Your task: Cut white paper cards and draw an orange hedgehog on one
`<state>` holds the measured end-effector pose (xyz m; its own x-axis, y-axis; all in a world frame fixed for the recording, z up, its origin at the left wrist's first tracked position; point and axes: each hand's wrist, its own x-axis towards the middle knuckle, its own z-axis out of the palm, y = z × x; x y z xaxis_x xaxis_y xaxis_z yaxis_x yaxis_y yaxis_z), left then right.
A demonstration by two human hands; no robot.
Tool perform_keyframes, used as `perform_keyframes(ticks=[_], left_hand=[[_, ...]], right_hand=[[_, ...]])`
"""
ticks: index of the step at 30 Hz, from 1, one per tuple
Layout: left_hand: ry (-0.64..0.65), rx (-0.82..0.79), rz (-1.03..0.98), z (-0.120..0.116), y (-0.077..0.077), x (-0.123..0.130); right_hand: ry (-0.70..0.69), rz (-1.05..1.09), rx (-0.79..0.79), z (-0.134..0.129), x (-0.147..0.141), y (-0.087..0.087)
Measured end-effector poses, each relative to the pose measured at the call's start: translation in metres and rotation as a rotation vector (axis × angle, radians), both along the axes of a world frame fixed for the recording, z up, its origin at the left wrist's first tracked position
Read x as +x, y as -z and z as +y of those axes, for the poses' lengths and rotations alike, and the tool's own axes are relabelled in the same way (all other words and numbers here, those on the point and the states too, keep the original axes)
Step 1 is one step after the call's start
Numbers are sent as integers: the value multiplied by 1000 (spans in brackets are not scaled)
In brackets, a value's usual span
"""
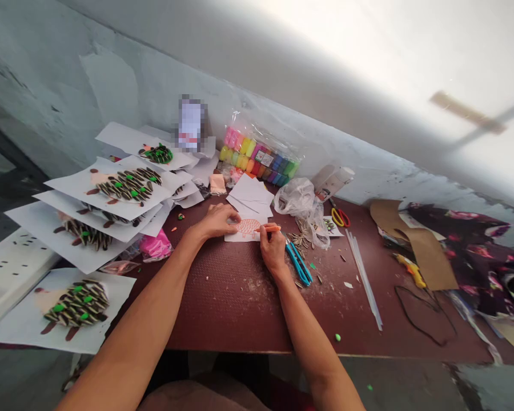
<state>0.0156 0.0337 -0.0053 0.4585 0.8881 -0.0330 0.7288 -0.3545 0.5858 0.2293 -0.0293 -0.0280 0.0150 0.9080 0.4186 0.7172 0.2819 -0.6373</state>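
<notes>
My right hand (273, 248) grips an orange marker (269, 229), its tip on a sheet of white paper (245, 238) bearing an orange hedgehog drawing (248, 227). My left hand (216, 221) rests flat on the sheet's left side, holding it down and holding nothing else. Just right of my right hand lie blue-handled scissors (298, 262) and a small heap of sunflower seeds (297, 241). Loose white paper sheets (251, 194) sit just beyond the drawing.
Seed-covered hedgehog crafts on paper (77, 303) are stacked at the left. A bag of coloured modelling clay (257, 154) leans on the wall. Further right on the brown table (240, 319) lie glue sticks (363, 277), red-handled scissors (340, 217), cardboard (428, 251) and floral cloth (466, 257).
</notes>
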Motion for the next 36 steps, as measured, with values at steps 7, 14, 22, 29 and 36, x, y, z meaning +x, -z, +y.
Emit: perform_keyframes(ticks=[7,14,22,29,36], left_hand=[[0,-2,17,0,-1,0],[-2,12,13,1,2,0],[-5,16,0,1,3,0],[-2,10,2,0,2,0],[-5,5,5,1,3,1]], right_hand=[[-1,-33,-2,1,0,1],[43,-49,12,2,0,2],[-15,-54,16,0,0,0],[23,-80,-5,1,-1,1],[45,-77,-14,1,-1,1]])
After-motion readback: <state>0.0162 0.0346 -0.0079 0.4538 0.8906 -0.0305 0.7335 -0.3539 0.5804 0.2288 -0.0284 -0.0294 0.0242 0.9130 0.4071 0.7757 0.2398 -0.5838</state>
